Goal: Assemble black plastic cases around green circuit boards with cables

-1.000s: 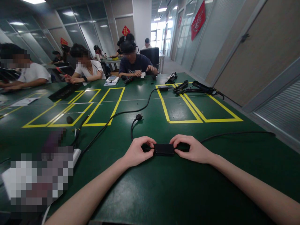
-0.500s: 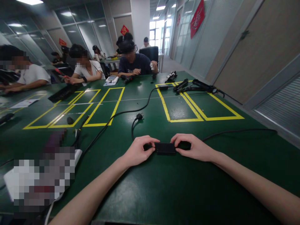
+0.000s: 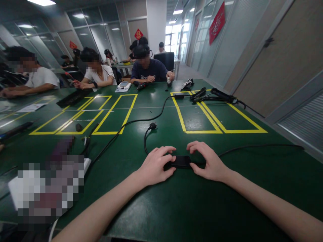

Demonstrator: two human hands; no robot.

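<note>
A small black power adapter (image 3: 180, 162) lies flat on the green table (image 3: 191, 208) between my two hands. My left hand (image 3: 156, 165) rests on its left end, thumb along its near edge and fingers curled over the top. On the adapter's right end sits my right hand (image 3: 209, 161), fingers arched over it and pinching that end. A thin black cable (image 3: 252, 146) runs from under my right hand toward the right edge. Another short cable ends in a plug (image 3: 152, 126) just beyond my left hand.
Yellow tape rectangles (image 3: 202, 116) mark the table ahead. A long black cord (image 3: 141, 120) crosses the middle. Black tools (image 3: 214, 94) lie at the far right, a white power strip (image 3: 85, 164) and a blurred object at left. Several people sit along the far and left sides.
My left hand has slid over the adapter's left end, covering more of it. My right hand has shifted slightly with fingers lifted into an arch. The view has tilted a little.
</note>
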